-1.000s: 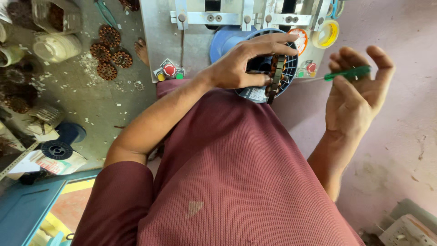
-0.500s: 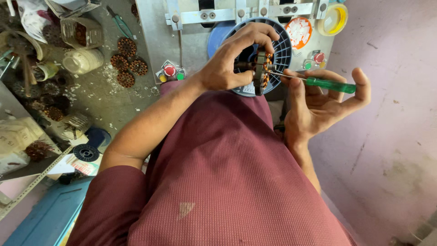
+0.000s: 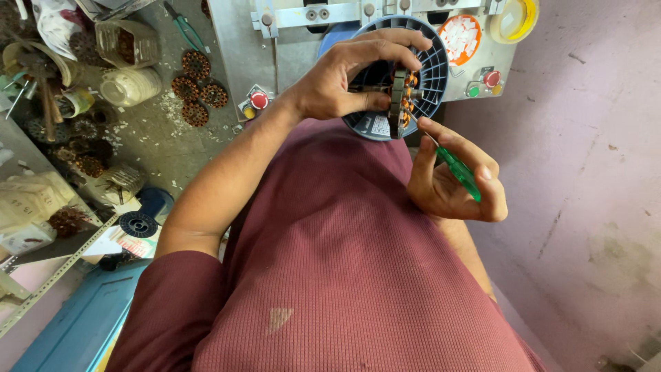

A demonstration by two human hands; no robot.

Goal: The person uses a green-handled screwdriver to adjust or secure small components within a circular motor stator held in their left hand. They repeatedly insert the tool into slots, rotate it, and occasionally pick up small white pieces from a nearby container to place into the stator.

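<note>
Near the centre right, the right hand is pinching a green-handled screwdriver, its tip touching the copper-wound stator that the left hand is gripping at top centre, crowding the blue fan guard and grey machine panel behind, with bare pink wall lying open to the right

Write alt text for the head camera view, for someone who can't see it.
A person's left hand holds a small copper-wound motor core while the right hand probes it with a green-handled screwdriver. Behind it are a blue round fan guard and a grey machine panel.
</note>
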